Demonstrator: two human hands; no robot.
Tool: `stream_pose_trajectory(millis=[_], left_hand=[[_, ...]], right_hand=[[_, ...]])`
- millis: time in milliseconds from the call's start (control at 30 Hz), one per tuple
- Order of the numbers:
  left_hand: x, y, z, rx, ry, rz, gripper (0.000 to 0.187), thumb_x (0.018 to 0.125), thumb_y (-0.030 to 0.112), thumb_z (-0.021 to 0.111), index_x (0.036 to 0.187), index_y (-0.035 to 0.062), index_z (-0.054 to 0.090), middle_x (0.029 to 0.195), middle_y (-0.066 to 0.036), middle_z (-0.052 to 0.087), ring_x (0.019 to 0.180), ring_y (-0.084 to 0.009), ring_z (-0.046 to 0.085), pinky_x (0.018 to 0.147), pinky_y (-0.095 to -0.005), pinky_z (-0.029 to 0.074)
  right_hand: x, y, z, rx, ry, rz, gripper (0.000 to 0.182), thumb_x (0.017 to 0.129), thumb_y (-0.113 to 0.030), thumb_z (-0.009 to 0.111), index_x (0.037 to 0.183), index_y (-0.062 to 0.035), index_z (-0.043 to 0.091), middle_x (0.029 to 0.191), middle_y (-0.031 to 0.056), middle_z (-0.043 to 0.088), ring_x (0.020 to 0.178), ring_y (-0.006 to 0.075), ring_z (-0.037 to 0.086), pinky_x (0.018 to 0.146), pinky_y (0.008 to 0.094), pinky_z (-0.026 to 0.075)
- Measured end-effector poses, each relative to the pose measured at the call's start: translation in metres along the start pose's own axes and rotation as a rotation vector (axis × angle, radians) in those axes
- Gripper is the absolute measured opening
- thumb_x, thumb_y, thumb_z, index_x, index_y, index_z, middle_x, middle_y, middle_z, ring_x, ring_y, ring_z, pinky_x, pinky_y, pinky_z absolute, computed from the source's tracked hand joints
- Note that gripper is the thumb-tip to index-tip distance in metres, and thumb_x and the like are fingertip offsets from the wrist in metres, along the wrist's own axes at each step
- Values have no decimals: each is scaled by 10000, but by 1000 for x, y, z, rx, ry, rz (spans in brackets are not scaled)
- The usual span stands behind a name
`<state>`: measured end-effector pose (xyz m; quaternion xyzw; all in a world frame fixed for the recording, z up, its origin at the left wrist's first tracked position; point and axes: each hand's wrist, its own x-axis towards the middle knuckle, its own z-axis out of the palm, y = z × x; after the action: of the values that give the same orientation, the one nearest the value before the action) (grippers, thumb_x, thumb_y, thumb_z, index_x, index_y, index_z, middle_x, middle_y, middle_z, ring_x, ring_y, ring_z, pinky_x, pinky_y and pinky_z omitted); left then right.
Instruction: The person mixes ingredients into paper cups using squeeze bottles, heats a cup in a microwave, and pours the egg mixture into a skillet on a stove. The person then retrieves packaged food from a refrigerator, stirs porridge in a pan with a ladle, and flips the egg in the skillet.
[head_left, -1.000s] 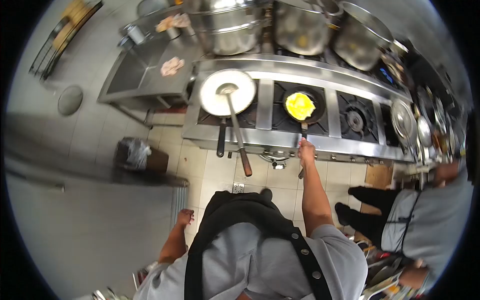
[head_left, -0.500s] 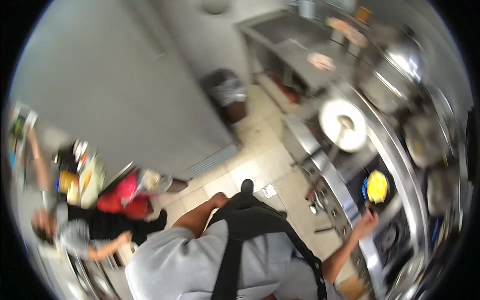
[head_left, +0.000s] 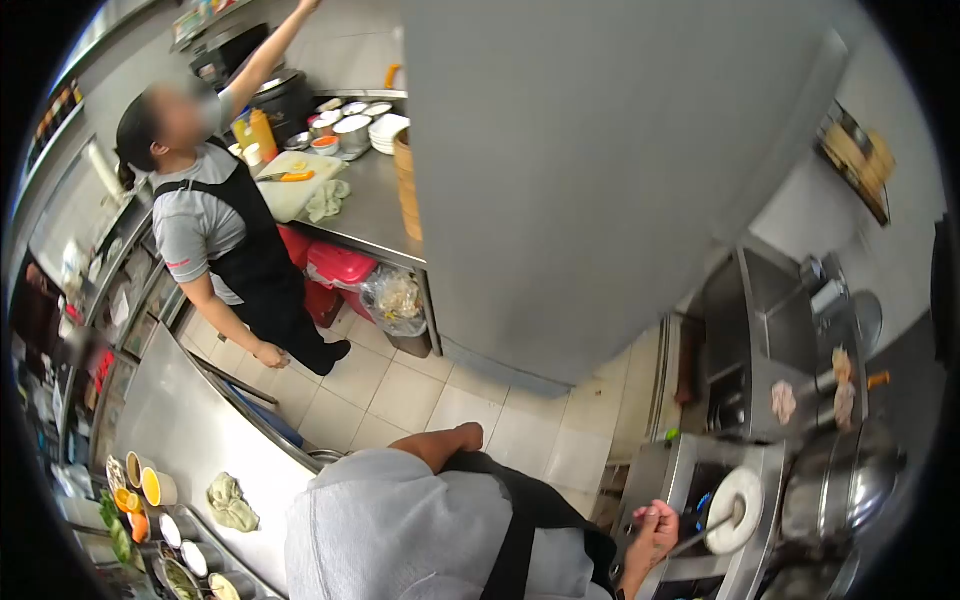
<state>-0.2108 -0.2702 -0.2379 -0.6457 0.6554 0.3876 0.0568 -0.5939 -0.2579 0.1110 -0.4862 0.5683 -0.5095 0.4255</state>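
Observation:
My left hand (head_left: 470, 437) hangs by my apron, fingers curled into a loose fist with nothing showing in it. Over the front edge of the stove, my right hand (head_left: 655, 530) is raised with its fingers curled in, and nothing shows between them. Close beside that hand runs the long handle of a ladle (head_left: 690, 544), its bowl resting in a round pan of white contents (head_left: 728, 530). Blue flame burns at a burner (head_left: 704, 502) next to the pan. The yellow food seen on the stove earlier is out of view.
A tall grey cabinet (head_left: 570, 200) stands ahead of me. At left, a person (head_left: 235, 215) in a black apron reaches up beside a counter with a cutting board (head_left: 300, 183). Behind me is a steel worktable (head_left: 180, 400) with a cloth (head_left: 231, 502). A large metal pot (head_left: 838, 485) stands behind the stove.
My view has swung left, bringing the other person and the worktable into sight. My right hand has moved from beside the pan of yellow food to near the ladle handle, its fingers now curled.

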Motion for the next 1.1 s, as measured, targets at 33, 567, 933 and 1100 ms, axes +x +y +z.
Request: stream_pose_trajectory(millis=[33,567,933,1100], left_hand=[[-19,2,-26,-33,0,-17,206,691,178,588,682,1,692,842,-247,658,840,-382,642,737,-450,511],[-98,-237,-4,-727,234,-706,324,718,277,516,568,33,668,676,-178,664,745,-307,661,762,-400,517],[-120,-191,50,-899,220,-635,295,741,293,579,694,21,684,687,-152,667,596,-275,649,592,-387,543],[-126,-182,32,-993,146,-721,342,782,364,600,779,34,691,741,-140,670,562,-237,625,517,-427,528]], right_hand=[[7,-4,23,1,-46,25,156,924,-124,565,992,17,574,816,75,626,727,119,586,681,247,491],[112,151,231,-168,-750,268,314,907,-270,590,861,40,602,613,79,597,519,161,584,494,260,479],[209,137,252,-427,492,-431,409,983,-298,382,1073,73,530,1020,253,578,958,359,558,907,411,429],[282,-62,246,4,725,-731,390,977,-254,421,1039,114,533,983,208,575,883,292,545,844,381,446]])
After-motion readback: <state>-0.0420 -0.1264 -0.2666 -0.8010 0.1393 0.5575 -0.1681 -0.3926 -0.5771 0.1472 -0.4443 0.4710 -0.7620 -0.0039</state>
